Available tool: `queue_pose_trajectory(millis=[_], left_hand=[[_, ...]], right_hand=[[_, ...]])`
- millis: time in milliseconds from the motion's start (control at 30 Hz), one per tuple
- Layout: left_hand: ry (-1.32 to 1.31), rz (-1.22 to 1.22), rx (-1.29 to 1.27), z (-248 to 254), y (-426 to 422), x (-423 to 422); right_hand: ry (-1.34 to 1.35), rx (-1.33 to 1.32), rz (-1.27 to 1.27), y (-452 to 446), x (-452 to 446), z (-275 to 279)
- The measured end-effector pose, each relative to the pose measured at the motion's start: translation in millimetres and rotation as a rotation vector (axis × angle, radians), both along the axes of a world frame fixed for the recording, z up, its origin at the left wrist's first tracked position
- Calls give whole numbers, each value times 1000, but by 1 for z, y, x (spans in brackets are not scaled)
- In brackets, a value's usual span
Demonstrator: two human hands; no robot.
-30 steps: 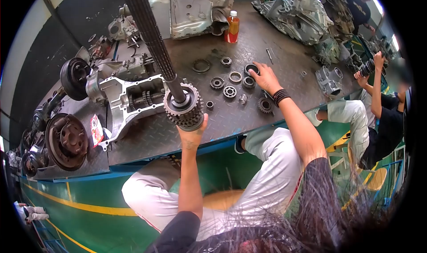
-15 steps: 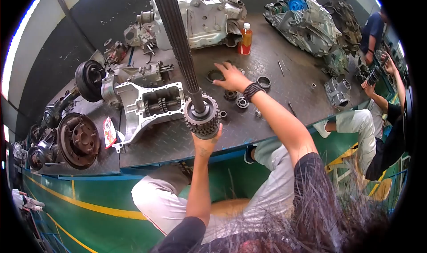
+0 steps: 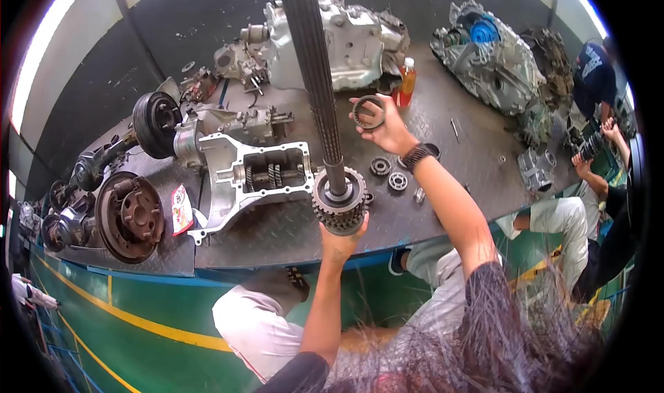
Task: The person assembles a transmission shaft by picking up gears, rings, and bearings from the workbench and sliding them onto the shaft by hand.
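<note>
My left hand (image 3: 339,241) is wrapped around the underside of a stack of toothed gears (image 3: 340,210). A long splined shaft (image 3: 315,68) rises from these gears, tilted slightly left. Over the table, my right hand (image 3: 395,132) grips a metal ring (image 3: 367,123), its thumb and fingers at the rim and the opening facing me. The ring is apart from the shaft, to its right. Below the right hand, a small dark gear (image 3: 380,166) and a ball bearing (image 3: 398,181) lie on the table. My right wrist partly hides another ring (image 3: 431,150).
An open gearbox housing (image 3: 235,189) sits left of the gears, beside a rusty brake drum (image 3: 128,217). Large transmission cases (image 3: 360,47) and a bottle (image 3: 407,82) stand behind. At right, a co-worker's hands (image 3: 588,161) hold a dark part.
My right hand has picked up the ring from the table and raised it, turning the palm upward. My left hand still holds the gears and shaft. The whole view has shifted.
</note>
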State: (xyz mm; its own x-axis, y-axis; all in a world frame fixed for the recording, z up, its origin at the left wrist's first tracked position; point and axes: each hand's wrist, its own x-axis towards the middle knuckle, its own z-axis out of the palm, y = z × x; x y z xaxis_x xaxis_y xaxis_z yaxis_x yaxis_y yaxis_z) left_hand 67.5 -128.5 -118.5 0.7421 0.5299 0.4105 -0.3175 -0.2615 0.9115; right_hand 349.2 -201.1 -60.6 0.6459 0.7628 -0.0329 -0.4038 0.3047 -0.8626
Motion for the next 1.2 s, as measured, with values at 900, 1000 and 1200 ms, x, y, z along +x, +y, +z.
queue_pose_trajectory(millis=[900,1000,1200], left_hand=[[-91,-211,-257,-14,1,8],[4,-197,-241,-1,1,5],[-5,-167,-211,-3,3,4]], right_hand=[[-1120,-198,16,-32,-207,213],[-1257,-327,44,-42,-210,175],[-1136,-235,46,-39,-207,146]])
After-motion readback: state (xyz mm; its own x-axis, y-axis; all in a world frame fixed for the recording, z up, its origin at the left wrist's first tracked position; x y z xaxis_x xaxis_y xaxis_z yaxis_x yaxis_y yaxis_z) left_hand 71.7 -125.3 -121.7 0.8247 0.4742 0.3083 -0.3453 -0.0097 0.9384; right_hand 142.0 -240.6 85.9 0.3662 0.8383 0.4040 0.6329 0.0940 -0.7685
